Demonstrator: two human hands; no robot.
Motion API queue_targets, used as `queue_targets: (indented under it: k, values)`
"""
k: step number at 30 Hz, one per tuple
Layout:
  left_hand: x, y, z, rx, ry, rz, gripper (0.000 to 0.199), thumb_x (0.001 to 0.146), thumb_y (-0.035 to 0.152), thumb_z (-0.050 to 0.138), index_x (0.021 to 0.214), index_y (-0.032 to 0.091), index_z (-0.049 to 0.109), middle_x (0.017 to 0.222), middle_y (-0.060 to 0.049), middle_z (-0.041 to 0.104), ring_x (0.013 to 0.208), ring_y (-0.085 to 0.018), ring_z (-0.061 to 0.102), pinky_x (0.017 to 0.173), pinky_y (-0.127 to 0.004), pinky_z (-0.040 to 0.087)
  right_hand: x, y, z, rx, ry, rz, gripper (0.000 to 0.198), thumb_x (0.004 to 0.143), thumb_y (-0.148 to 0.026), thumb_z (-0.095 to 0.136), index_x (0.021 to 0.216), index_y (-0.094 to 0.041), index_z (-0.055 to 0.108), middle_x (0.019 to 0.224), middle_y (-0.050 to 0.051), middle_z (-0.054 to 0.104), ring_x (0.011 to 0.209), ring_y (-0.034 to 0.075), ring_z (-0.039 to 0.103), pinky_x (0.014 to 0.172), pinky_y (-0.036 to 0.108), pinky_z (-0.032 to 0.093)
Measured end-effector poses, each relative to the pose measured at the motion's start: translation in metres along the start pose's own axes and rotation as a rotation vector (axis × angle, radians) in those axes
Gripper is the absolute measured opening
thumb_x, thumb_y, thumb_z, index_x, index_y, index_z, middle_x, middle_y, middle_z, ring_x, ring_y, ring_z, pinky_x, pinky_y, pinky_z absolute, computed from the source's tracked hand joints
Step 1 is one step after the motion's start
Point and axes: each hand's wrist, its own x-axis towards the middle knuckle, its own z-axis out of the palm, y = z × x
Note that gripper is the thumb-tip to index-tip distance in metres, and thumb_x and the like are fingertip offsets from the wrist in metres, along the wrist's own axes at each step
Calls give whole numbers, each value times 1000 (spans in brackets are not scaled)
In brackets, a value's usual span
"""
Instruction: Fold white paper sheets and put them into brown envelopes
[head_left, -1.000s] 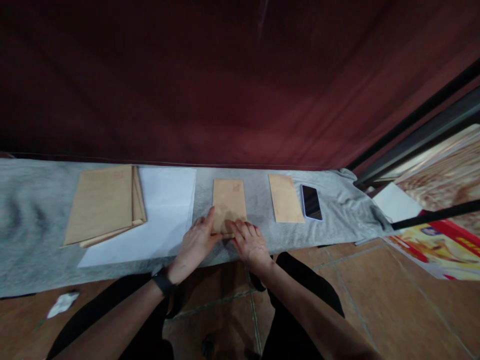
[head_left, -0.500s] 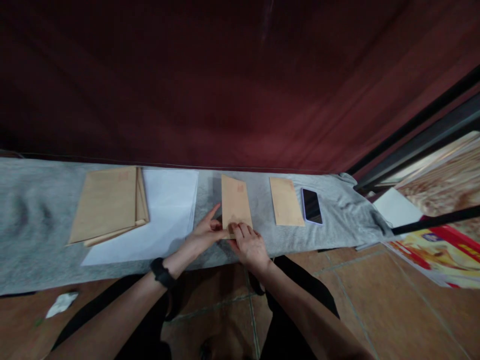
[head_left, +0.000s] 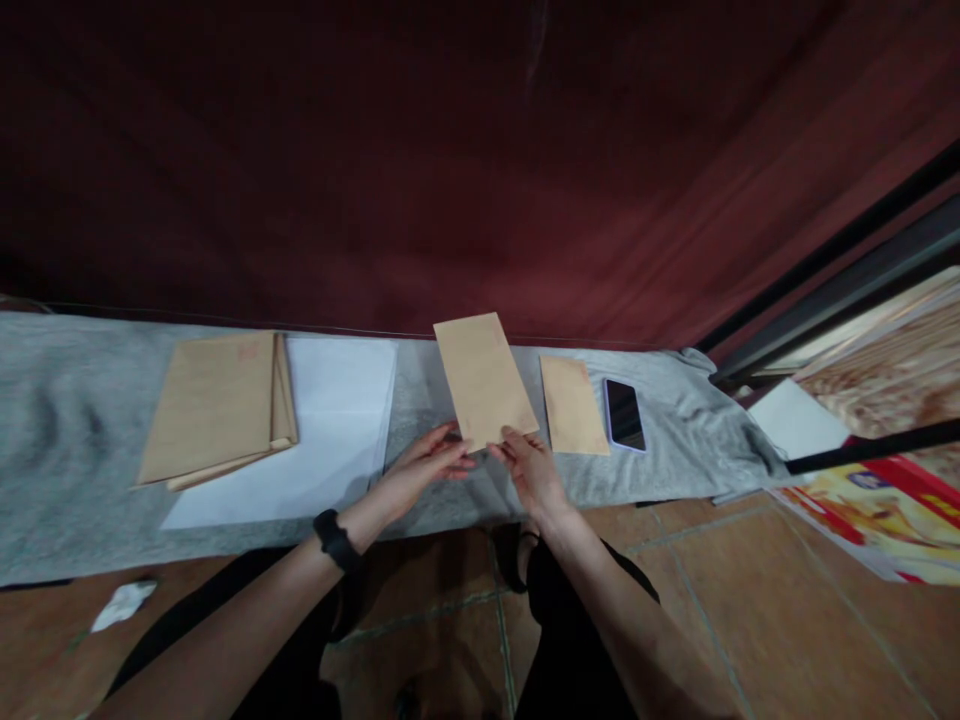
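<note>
A tan paper envelope (head_left: 486,378) is held up off the grey cloth, its long side tilted and its near edge towards me. My left hand (head_left: 431,458) pinches its near left corner between thumb and fingers. On the near right corner, my right hand (head_left: 527,465) grips the paper, thumb on top. Just right of it, a second tan envelope (head_left: 574,405) lies flat on the cloth. A stack of larger brown envelopes (head_left: 214,405) rests to the left, partly over white paper sheets (head_left: 341,410).
A phone (head_left: 624,414) lies right of the flat envelope. The narrow surface under the grey cloth (head_left: 679,430) ends at a dark red hanging fabric (head_left: 420,200). At the right stand a black metal frame (head_left: 877,443) and a colourful box (head_left: 889,510). Crumpled white tissue (head_left: 124,605) is on the tiled floor.
The envelope has come up off the cloth and now tilts the other way. My right hand has shifted right to its near right corner; my left hand has closed on the left corner.
</note>
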Motion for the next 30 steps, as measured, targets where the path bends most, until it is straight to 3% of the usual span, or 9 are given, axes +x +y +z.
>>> queue_targets:
  k: [3, 6, 9, 11, 13, 17, 19, 23, 30]
  values:
    - [3, -2, -1, 11, 30, -9, 63, 77, 41, 81, 131, 18, 59, 118, -13, 72, 90, -22, 73, 75, -32, 55, -6, 17, 4, 51, -26, 161, 25, 70, -31, 87, 69, -22, 63, 69, -2, 70, 70, 16, 70, 86, 34, 62]
    - [7, -4, -9, 67, 103, -39, 61, 73, 37, 82, 125, 14, 60, 89, -7, 74, 72, -17, 69, 64, -28, 52, -12, 19, 5, 8, -94, 286, 18, 77, -31, 80, 78, -19, 66, 78, 4, 75, 77, 18, 73, 87, 37, 61]
    - [11, -5, -20, 170, 131, -77, 54, 73, 34, 78, 121, 15, 59, 71, 1, 68, 58, -13, 63, 58, -26, 50, -16, 8, 2, -153, -308, 462, 24, 84, -38, 71, 91, -14, 70, 93, 11, 78, 79, 18, 74, 80, 35, 60]
    - [13, -6, -26, 226, 135, -84, 57, 75, 32, 75, 125, 16, 56, 69, 2, 67, 55, -12, 62, 55, -25, 49, -17, 0, -1, -282, -454, 484, 32, 87, -43, 66, 96, -13, 72, 99, 13, 78, 79, 18, 74, 77, 33, 59]
    - [15, -8, -29, 275, 144, -89, 63, 76, 28, 72, 133, 15, 48, 66, 4, 66, 51, -12, 61, 52, -24, 47, -15, -5, -4, -431, -459, 319, 35, 91, -47, 59, 96, -14, 73, 98, 11, 77, 78, 18, 73, 75, 32, 59]
    - [18, -12, -32, 397, 174, -121, 71, 79, 21, 64, 144, 13, 34, 57, 8, 61, 42, -12, 56, 47, -23, 45, -8, -8, -7, -1034, -249, -332, 25, 99, -32, 51, 102, -19, 72, 107, 10, 75, 98, 21, 69, 91, 37, 54]
    - [18, -12, -33, 444, 189, -116, 73, 80, 20, 62, 146, 13, 32, 56, 9, 60, 42, -12, 55, 46, -22, 44, -7, -7, -7, -1326, -302, -536, 23, 100, -23, 51, 107, -20, 72, 112, 9, 73, 106, 21, 66, 98, 37, 51]
    - [17, -8, -34, 513, 223, -101, 80, 80, 19, 60, 152, 14, 26, 55, 9, 58, 39, -13, 53, 43, -22, 40, -10, -2, -7, -1573, -550, -681, 24, 101, -17, 51, 113, -22, 71, 116, 6, 72, 106, 17, 67, 96, 30, 52]
    - [11, -5, -35, 671, 194, -76, 91, 81, 21, 59, 159, 14, 13, 57, 8, 59, 41, -13, 54, 45, -22, 39, -14, -2, -13, -1637, -657, -783, 33, 101, -26, 55, 133, -24, 64, 133, 6, 65, 118, 19, 62, 104, 36, 49]
